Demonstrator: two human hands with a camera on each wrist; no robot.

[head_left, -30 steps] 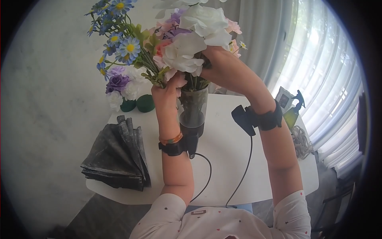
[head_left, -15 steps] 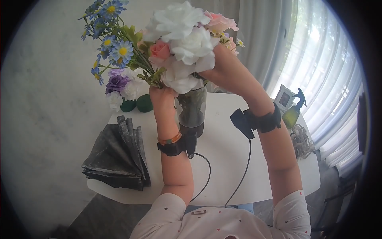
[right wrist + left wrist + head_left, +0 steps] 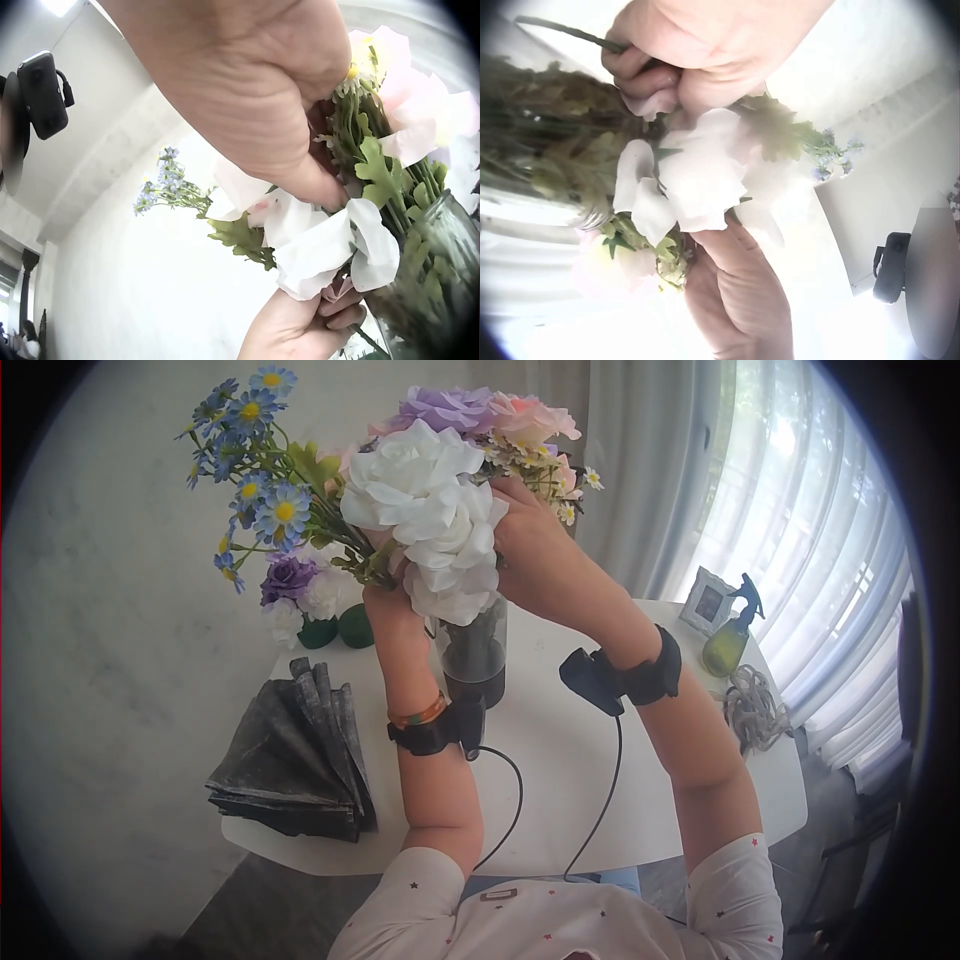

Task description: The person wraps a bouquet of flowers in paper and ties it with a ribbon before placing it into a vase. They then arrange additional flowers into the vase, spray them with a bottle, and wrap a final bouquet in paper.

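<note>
A bouquet of artificial flowers stands in a clear glass vase (image 3: 475,660), with large white roses (image 3: 425,500) facing the head view. My left hand (image 3: 395,615) grips a green stem (image 3: 570,31) whose cut end pokes out of the fist in the left wrist view. From that hand a spray of blue daisies (image 3: 255,480) leans out to the left. Fingers of my right hand (image 3: 540,555) curl round the stems behind the white roses, the fingertips hidden among leaves. In the right wrist view its thumb lies against a white petal (image 3: 307,244), close over the left hand (image 3: 292,330).
Folded black sheets (image 3: 290,760) lie on the white table (image 3: 560,800) at the left. Purple and white flowers (image 3: 300,585) stand by green foam blocks (image 3: 355,626) behind. At the right are a picture frame (image 3: 708,602), a spray bottle (image 3: 728,645) and a coil of cord (image 3: 755,710).
The white roses have tipped down and left toward the head view, uncovering purple and pink roses behind. Both hands and the blue daisies have shifted slightly left and down.
</note>
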